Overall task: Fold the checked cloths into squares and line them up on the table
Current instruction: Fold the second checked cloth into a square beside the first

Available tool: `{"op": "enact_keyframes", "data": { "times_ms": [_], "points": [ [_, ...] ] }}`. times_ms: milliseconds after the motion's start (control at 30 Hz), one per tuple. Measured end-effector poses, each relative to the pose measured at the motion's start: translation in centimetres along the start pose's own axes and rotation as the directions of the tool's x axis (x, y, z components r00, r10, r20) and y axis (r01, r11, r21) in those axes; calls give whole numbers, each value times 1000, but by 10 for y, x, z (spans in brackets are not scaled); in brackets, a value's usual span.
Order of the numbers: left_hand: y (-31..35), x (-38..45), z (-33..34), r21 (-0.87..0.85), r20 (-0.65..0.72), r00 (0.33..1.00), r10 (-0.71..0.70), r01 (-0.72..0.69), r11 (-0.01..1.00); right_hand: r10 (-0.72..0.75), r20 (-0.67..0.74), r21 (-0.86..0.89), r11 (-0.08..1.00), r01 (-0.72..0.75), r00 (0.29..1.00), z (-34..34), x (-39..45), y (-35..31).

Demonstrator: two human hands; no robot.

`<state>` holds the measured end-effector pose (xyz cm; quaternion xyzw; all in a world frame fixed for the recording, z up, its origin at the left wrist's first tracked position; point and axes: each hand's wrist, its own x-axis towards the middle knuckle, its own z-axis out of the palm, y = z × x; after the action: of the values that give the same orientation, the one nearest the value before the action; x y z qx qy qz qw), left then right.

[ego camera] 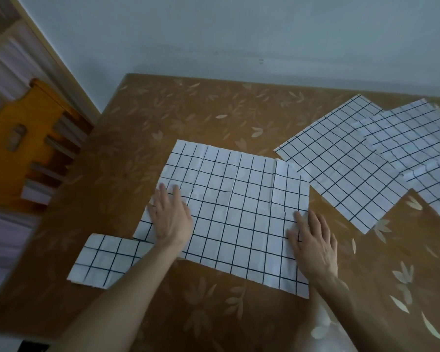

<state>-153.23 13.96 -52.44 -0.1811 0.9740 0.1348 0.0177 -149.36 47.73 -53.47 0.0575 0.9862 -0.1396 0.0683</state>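
Head view was directed down at a brown table (137,128) with a pale leaf pattern, on which several white cloths with a dark grid had been laid. One checked cloth (234,207) lay spread flat in the middle of the table, creased along several lines. The left hand (172,215) was pressed flat on the cloth near its left edge, the fingers straight and slightly spread, nothing being gripped. The right hand (314,243) was laid flat on the cloth's right edge, with the fingers extended and pointing away from the person, partly over the cloth and partly over the table. A folded cloth (104,260), far smaller and rectangular, was seen at the near left, just beside the spread cloth's near-left corner and partly covered by the left forearm. At the far right, a pile of unfolded cloths (381,158) was seen, overlapping one another at different angles; its nearest sheet lay close to the spread cloth's far-right corner, and whether they touched could not be told. A wooden chair (28,138) stood beyond the table's left side, against a pale wall (239,34)
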Motion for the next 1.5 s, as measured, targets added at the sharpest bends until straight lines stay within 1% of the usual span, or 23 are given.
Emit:
{"op": "enact_keyframes", "data": {
  "times_ms": [67,167,267,333,400,467,600,767,833,933,1033,1067,1100,1167,1300,1367,1433,1500],
  "points": [
    [-9,16,-4,-39,36,996,-84,86,996,-32,-75,27,999,34,997,-2,0,2],
    [-15,24,-9,-99,0,995,-102,101,990,-63,-158,82,994,77,985,-3,3,1],
    [-19,25,-13,-123,-25,994,-111,107,987,-34,-197,111,992,56,980,-4,8,-1],
    [-19,26,-14,-116,-23,991,-136,132,984,-36,-209,116,991,61,977,-4,12,-3],
    [-19,29,-13,-130,-10,986,-167,165,978,-83,-199,85,991,102,977,-4,15,-6],
    [-23,31,-11,-146,7,987,-162,161,976,-117,-178,57,990,129,977,-4,19,-8],
    [-30,31,-14,-298,19,988,-155,154,942,-77,-210,82,992,96,975,-8,21,-5],
    [-35,26,-26,-376,90,988,-126,151,914,-74,-224,99,990,98,972,-19,16,-7],
    [-38,24,-31,-473,142,984,-111,166,865,-85,-234,126,985,117,968,-27,14,-10],
    [-39,17,-46,-688,203,973,-106,219,692,-98,-242,159,977,140,965,-36,11,-12],
    [-36,13,-64,-789,271,949,-162,315,527,-85,-269,240,959,153,959,-51,10,-11],
    [-37,13,-68,-803,278,944,-179,330,495,-74,-274,278,948,152,959,-57,9,-11],
    [-37,13,-73,-805,273,943,-191,333,491,-60,-276,312,938,149,959,-63,10,-9],
    [-38,13,-80,-785,235,953,-192,303,541,-41,-271,329,935,132,962,-73,13,-1],
    [-41,6,-90,-716,142,981,-132,194,671,-129,-285,203,960,191,950,-86,21,21],
    [-40,1,-94,-671,89,992,-88,125,731,-143,-293,183,962,202,945,-92,23,29],
    [-38,-5,-101,-645,52,998,-43,67,761,-141,-289,193,960,202,947,-98,24,32],
    [-36,-10,-108,-627,31,1000,0,20,779,-147,-279,246,944,218,949,-105,26,34]
  ]
}}
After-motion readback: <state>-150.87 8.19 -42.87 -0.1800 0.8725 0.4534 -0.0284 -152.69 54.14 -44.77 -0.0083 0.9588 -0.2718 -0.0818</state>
